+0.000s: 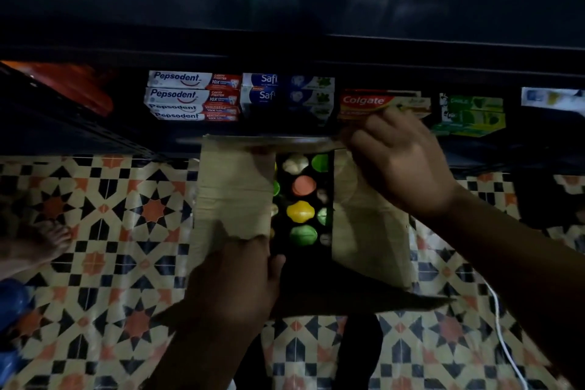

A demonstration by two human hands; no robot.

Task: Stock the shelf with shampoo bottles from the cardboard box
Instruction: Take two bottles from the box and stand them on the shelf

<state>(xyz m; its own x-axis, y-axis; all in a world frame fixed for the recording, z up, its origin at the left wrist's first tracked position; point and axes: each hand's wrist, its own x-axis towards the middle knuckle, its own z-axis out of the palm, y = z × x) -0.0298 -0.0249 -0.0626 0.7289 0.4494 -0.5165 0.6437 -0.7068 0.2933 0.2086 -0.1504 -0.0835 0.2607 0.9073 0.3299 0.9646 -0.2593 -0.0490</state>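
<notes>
Dim shop aisle, patterned tile floor (104,215). Left hand (234,282) grips the cardboard box (364,222) flap; right hand (399,161) holds the far flap. Between them stand shampoo bottles (300,212): probably light, slick, rigid plastic, best gripped below the cap

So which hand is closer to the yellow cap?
Left. The left hand holds the box flap just below-left of the yellow cap; the right hand sits farther, up-right at the far flap.

Matt brown cardboard box (234,199) with a torn paper edge under my left hand (234,288), glossy plastic bottle caps (300,210) inside, printed card toothpaste cartons (193,95) beyond, smooth patterned floor (104,225)
</notes>
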